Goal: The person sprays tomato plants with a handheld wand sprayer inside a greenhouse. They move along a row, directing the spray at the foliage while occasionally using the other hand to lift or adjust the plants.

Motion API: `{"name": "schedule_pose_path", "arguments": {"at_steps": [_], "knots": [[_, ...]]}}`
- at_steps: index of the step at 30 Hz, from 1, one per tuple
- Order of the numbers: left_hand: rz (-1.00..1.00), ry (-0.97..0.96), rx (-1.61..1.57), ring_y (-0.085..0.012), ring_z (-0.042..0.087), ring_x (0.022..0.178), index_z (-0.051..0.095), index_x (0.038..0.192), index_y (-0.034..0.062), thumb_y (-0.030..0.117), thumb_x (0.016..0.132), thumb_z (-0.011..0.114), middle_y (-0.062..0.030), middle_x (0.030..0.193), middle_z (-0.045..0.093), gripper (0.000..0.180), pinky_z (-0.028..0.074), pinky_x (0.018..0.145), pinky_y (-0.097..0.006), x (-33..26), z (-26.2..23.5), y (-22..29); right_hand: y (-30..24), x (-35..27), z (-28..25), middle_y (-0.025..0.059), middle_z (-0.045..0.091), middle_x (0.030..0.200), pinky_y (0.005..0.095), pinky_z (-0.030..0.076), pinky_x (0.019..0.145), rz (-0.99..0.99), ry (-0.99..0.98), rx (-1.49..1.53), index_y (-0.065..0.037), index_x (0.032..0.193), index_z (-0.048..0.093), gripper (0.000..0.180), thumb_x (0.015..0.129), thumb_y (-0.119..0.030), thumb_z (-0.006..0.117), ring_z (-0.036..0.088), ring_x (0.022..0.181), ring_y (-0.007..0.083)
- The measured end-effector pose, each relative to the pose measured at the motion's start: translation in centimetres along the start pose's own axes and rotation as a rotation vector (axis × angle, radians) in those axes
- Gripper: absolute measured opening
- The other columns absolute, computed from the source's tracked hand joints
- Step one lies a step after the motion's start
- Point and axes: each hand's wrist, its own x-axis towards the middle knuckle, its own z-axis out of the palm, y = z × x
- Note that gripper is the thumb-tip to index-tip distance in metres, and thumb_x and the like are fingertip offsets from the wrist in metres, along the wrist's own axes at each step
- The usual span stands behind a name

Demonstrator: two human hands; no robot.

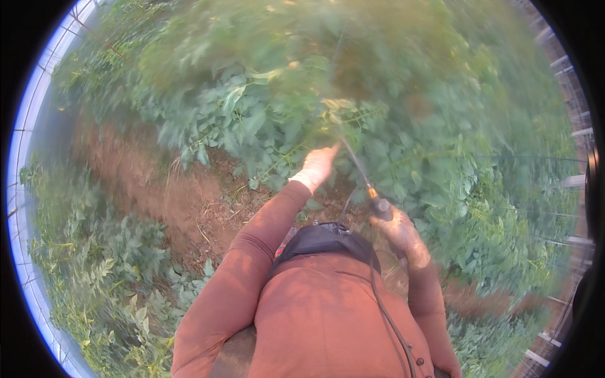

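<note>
My right hand (pixel 400 234) is closed around the dark handle of a thin wand (pixel 358 162). An orange-gold collar joins the handle to the slim metal rod, which slants up and left into the leaves, its far end blurred. My left hand (pixel 317 167) reaches forward at the edge of the foliage, close to the rod. Its fingers look drawn together, but what they hold is too blurred to make out. Just beyond it are green leafy plants (pixel 252 123) with a few yellowish bits among the leaves.
Bare brown soil (pixel 183 208) with dry litter runs along the left. More leafy plants (pixel 113 290) grow at lower left and down the right side. A dark pouch (pixel 324 242) sits at my waist, and a thin black cable (pixel 387 309) hangs down my front.
</note>
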Motion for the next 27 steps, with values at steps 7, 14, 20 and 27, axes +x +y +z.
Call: {"name": "schedule_pose_path", "arguments": {"at_steps": [7, 14, 20, 27], "knots": [[-0.012, -0.042, 0.015, -0.037, 0.064, 0.093, 0.035, 0.145, 0.0178, -0.007, 0.076, 0.053, -0.0171, 0.098, 0.065, 0.075, 0.052, 0.081, -0.045, -0.4, 0.2, 0.1, -0.2, 2.2, 0.6, 0.0135, 0.066, 0.111, 0.0338, 0.046, 0.092, -0.029, -0.019, -0.022, -0.002, 0.128, 0.055, 0.055, 0.082, -0.028, 0.069, 0.06, 0.104, 0.0201], [-0.074, -0.036, 0.009, -0.0379, 0.063, 0.097, 0.03, 0.148, 0.0177, 0.0, 0.079, 0.057, -0.0188, 0.106, 0.064, 0.076, 0.052, 0.083, -0.044, -1.2, -0.8, 0.3, 1.0, 3.4, 1.2, 0.0061, 0.063, 0.114, 0.0313, 0.046, 0.09, -0.092, 0.007, 0.286, 0.0, 0.127, 0.055, 0.048, 0.085, -0.02, 0.069, 0.057, 0.101, 0.0151], [-0.173, 0.13, -0.291, -0.0374, 0.056, 0.117, 0.035, 0.145, 0.0089, 0.023, 0.087, 0.063, -0.0222, 0.13, 0.055, 0.066, 0.047, 0.097, -0.041, -6.1, -1.3, -1.6, 4.2, 2.1, -0.7, 0.0006, 0.062, 0.093, 0.0253, 0.048, 0.067, -0.017, 0.042, 0.42, -0.004, 0.128, 0.055, 0.046, 0.086, -0.019, 0.066, 0.057, 0.076, 0.0089], [-0.508, 0.464, -0.623, -0.0277, 0.062, 0.11, 0.059, 0.123, 0.0017, 0.032, 0.092, 0.061, -0.0186, 0.118, 0.064, 0.044, 0.047, 0.095, -0.034, -12.6, -0.9, -6.0, 7.8, 0.4, -1.4, 0.002, 0.062, 0.08, 0.0265, 0.048, 0.064, 0.021, 0.094, 0.413, -0.002, 0.107, 0.059, 0.033, 0.085, -0.025, 0.068, 0.057, 0.07, 0.011]]}}
